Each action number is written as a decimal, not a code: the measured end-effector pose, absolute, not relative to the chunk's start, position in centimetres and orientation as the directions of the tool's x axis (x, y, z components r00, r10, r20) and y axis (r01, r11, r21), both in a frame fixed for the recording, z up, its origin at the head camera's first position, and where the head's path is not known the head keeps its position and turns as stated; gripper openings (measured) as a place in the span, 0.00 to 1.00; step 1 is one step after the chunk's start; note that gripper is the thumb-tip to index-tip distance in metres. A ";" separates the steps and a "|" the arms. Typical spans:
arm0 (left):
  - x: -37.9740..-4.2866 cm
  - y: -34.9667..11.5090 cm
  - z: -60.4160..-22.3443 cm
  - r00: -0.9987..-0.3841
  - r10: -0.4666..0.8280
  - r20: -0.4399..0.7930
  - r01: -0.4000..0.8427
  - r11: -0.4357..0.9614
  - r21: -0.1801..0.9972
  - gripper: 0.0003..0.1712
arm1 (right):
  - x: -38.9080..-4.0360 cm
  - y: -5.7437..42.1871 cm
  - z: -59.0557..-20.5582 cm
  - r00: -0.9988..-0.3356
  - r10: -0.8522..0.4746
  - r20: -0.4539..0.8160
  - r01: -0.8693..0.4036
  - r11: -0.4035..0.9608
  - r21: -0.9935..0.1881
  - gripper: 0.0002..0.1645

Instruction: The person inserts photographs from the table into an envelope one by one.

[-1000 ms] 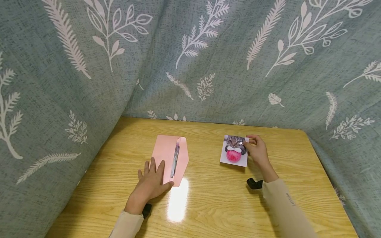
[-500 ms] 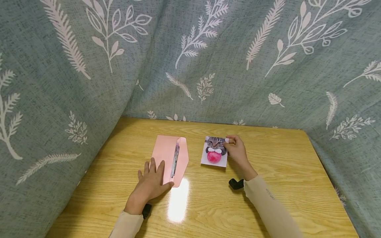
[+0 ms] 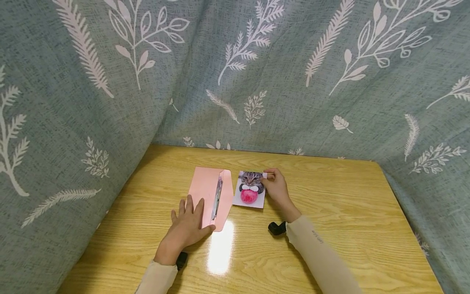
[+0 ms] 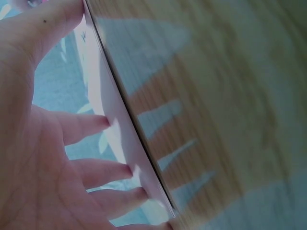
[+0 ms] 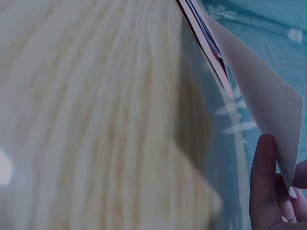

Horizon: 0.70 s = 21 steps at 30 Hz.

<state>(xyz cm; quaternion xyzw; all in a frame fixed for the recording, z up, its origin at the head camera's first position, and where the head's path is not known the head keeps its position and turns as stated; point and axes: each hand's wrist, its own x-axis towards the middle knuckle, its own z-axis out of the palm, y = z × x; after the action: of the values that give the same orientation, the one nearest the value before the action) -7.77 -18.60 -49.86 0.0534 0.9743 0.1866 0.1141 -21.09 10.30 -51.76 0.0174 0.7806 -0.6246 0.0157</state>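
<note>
A pink envelope (image 3: 203,183) lies on the table with its flap unfolded toward the right. From its slot a strip of printed pictures (image 3: 217,198) shows. My left hand (image 3: 186,222) rests spread on the envelope's lower left, fingers straight, as the left wrist view also shows with the fingertips (image 4: 122,170) against the paper. My right hand (image 3: 279,190) pinches the right edge of a square photo card (image 3: 249,198) showing a tabby cat above a pink ball. The card is held tilted off the table, its left edge beside the flap; its plain back (image 5: 268,91) faces the right wrist camera.
The wooden table (image 3: 349,204) extends to the right of both hands. A green leaf-patterned cloth (image 3: 293,102) hangs behind and at the sides. A black device (image 3: 276,228) sits by the right wrist, another (image 3: 181,260) by the left.
My right hand has carried the cat photo card leftward, from well right of the envelope to beside its flap. The left hand and envelope have stayed in place.
</note>
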 end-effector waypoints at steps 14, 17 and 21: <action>-7.7 -18.6 -49.9 -0.968 0.142 -0.206 0.055 0.925 0.377 0.55 | -20.8 7.9 -52.1 -1.000 0.016 -0.011 0.015 0.284 -0.959 0.18; -7.7 -18.6 -49.9 -0.968 0.141 -0.207 0.055 0.926 0.373 0.55 | -20.8 7.5 -52.1 -1.000 0.016 -0.015 0.019 0.290 -0.957 0.18; -7.8 -18.6 -50.0 -0.968 0.139 -0.207 0.053 0.926 0.375 0.55 | -20.7 6.9 -52.0 -0.999 0.011 -0.039 0.040 0.276 -0.960 0.18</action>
<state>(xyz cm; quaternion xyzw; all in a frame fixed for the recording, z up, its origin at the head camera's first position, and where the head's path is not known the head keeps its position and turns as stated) -7.75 -18.61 -49.99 0.0492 0.9744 0.1866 0.1156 -20.75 6.89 -52.03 0.0160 0.7988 -0.6013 0.0123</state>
